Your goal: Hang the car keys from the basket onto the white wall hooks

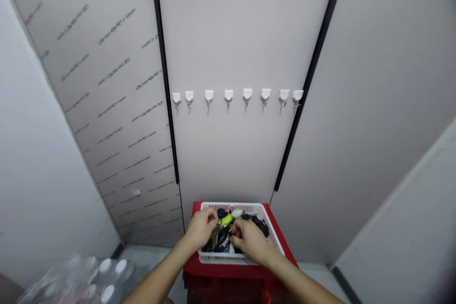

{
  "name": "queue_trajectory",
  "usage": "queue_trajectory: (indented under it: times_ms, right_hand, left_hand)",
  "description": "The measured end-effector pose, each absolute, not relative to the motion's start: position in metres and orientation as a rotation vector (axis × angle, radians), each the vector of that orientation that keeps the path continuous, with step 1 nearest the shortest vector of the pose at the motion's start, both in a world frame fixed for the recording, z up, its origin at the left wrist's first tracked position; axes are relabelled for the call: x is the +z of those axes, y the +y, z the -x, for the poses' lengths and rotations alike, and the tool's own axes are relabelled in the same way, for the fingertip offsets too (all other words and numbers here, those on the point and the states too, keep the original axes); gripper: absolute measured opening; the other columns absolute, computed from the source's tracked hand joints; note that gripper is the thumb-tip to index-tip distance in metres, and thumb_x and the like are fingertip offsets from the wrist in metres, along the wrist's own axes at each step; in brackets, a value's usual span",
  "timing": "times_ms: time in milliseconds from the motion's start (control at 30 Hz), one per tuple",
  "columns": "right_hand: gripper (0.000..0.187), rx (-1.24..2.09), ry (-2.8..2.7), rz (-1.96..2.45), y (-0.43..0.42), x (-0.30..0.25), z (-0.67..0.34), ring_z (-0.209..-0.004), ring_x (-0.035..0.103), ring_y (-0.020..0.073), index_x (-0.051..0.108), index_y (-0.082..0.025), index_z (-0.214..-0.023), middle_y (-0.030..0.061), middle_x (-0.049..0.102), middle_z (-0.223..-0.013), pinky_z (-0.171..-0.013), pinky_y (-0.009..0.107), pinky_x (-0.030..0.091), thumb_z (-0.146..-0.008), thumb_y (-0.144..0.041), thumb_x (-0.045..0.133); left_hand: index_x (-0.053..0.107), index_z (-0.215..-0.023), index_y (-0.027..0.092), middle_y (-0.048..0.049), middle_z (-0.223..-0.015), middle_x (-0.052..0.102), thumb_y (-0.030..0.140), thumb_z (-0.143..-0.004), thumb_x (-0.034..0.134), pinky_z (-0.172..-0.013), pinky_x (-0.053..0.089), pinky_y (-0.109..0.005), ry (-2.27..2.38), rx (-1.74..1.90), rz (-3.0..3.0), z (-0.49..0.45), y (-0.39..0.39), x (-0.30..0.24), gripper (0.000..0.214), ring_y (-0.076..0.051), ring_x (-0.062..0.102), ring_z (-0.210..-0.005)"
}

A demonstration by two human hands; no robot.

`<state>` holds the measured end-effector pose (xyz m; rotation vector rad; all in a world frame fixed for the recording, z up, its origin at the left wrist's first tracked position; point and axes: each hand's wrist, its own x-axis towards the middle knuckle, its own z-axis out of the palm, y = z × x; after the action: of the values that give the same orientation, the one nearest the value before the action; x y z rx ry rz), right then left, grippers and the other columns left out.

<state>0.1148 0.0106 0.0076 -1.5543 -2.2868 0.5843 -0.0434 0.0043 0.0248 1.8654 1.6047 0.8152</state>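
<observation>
Both my hands are over a white plastic basket (268,208) of small, mostly dark items. My left hand (202,227) is at the basket's left side, its fingertips closed at the ring end of a bright yellow-green keychain (226,220). Next to the keychain's other end lies a pale green ribbed piece (237,213). From the right, my right hand (250,238) reaches in with thumb and fingers pinched together just below the keychain. What it pinches is too small to make out. Black pieces (262,226) fill the basket's right part, and a black item with white lettering (224,243) lies between my hands.
The basket stands on a red-covered stand (285,247) against a panelled wall. Several white hooks (228,97) run in a row across the middle panel, between two black strips (164,66). Plastic-wrapped bottles (107,278) stand on the floor at lower left.
</observation>
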Motion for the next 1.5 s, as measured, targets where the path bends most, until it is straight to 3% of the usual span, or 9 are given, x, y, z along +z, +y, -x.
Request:
queue_trajectory:
  times_ms: [167,367,467,600,800,1200,1500]
  right_hand:
    - [0.018,0.684,-2.145,1.433,0.014,0.013,-0.113,-0.050,0.043,0.0083,0.052,-0.016,-0.073,-0.0006,0.053,-0.059,-0.048,0.018,0.030,-0.057,-0.015,0.043]
    - [0.032,0.841,-2.038,1.129,0.011,0.033,-0.093,-0.070,0.049,0.0131,0.053,-0.015,-0.089,0.0046,0.056,-0.082,-0.067,0.025,0.036,-0.059,-0.014,0.042]
    - [0.025,1.003,-1.980,0.955,0.011,0.046,-0.085,-0.074,0.048,0.0135,0.054,-0.015,-0.086,0.0032,0.057,-0.080,-0.070,0.026,0.036,-0.065,-0.020,0.040]
    - [0.023,1.105,-1.883,0.929,0.015,0.064,-0.080,-0.061,0.046,0.0100,0.054,-0.013,-0.070,0.0000,0.054,-0.065,-0.059,0.022,0.036,-0.069,-0.029,0.038]
    - [0.023,0.986,-1.924,0.905,0.032,0.112,-0.056,-0.045,0.036,0.0053,0.051,-0.014,-0.056,-0.0048,0.041,-0.047,-0.044,0.017,0.028,-0.065,-0.033,0.043]
    - [0.025,0.692,-1.656,0.964,0.124,0.248,0.061,-0.044,0.038,0.0068,0.052,-0.015,-0.055,-0.0024,0.045,-0.048,-0.041,0.018,0.027,-0.063,-0.036,0.041]
    - [0.026,0.407,-1.680,1.220,0.160,0.240,0.080,-0.045,0.042,0.0106,0.048,-0.016,-0.047,-0.0003,0.045,-0.044,-0.043,0.021,0.030,-0.066,-0.032,0.037]
  left_hand:
    - [0.039,-0.057,0.015,0.0041,-0.051,0.046,0.017,-0.059,0.040,-0.044,0.028,-0.017,1.368,1.006,-1.399,0.047,0.007,0.034,0.003,-0.005,0.035,-0.043]
    - [0.040,-0.060,0.015,0.0023,-0.055,0.052,0.021,-0.058,0.044,-0.044,0.030,-0.017,1.216,1.109,-1.174,0.046,0.006,0.050,0.008,-0.004,0.040,-0.044]
    - [0.042,-0.060,0.014,0.0028,-0.054,0.051,0.021,-0.057,0.046,-0.045,0.031,-0.017,1.191,1.126,-1.178,0.043,0.006,0.066,0.008,-0.004,0.041,-0.045]
    - [0.046,-0.056,0.013,0.0056,-0.048,0.045,0.017,-0.055,0.049,-0.044,0.030,-0.017,1.228,1.130,-1.300,0.045,0.007,0.090,0.005,-0.003,0.038,-0.042]
    - [0.049,-0.054,0.012,0.0059,-0.044,0.043,0.015,-0.056,0.050,-0.043,0.029,-0.017,1.343,1.204,-1.524,0.078,0.015,0.137,0.003,-0.003,0.036,-0.041]
    - [0.046,-0.062,0.014,0.0040,-0.048,0.046,0.011,-0.057,0.049,-0.047,0.036,-0.019,1.691,1.771,-1.593,0.156,0.102,0.264,0.006,-0.006,0.043,-0.044]
    - [0.052,-0.061,0.017,0.0000,-0.061,0.056,0.013,-0.058,0.046,-0.055,0.036,-0.020,2.110,1.719,-1.808,0.163,0.133,0.259,0.008,-0.009,0.048,-0.055]
